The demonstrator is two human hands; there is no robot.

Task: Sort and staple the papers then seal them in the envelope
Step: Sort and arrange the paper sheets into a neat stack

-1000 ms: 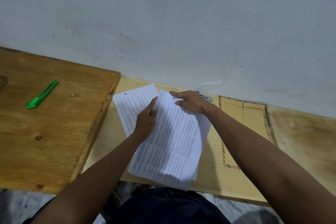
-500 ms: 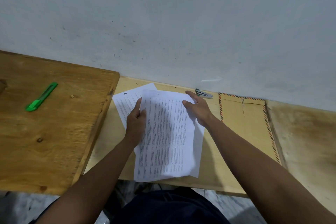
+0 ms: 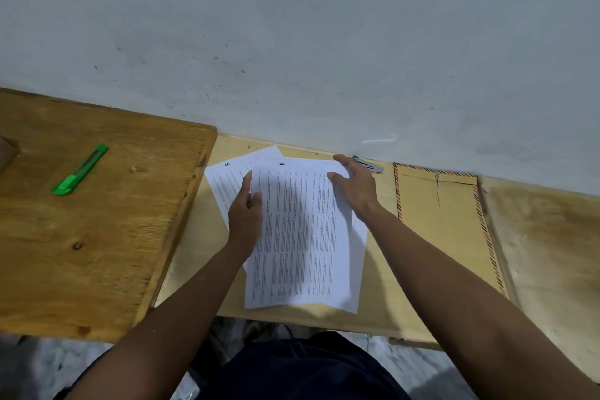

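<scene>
A stack of printed white papers (image 3: 302, 237) lies on the light wooden desk (image 3: 380, 295); its top sheet is marked 1. A sheet marked 5 (image 3: 227, 178) sticks out beneath at the upper left. My left hand (image 3: 245, 214) holds the stack's left edge, thumb on top. My right hand (image 3: 355, 187) rests with spread fingers on the stack's upper right corner. A small silver stapler (image 3: 370, 166) lies by the wall just beyond my right hand. A brown envelope (image 3: 444, 221) with a striped border lies flat to the right.
A darker wooden table (image 3: 97, 221) adjoins on the left and carries a green utility knife (image 3: 79, 169). A grey wall runs directly behind the desk. A stained wooden surface (image 3: 545, 243) continues to the right of the envelope.
The top sheets have been turned from slanted to nearly straight on the stack. My right hand slid from the top edge to the upper right corner; my left hand shifted slightly down the left edge.
</scene>
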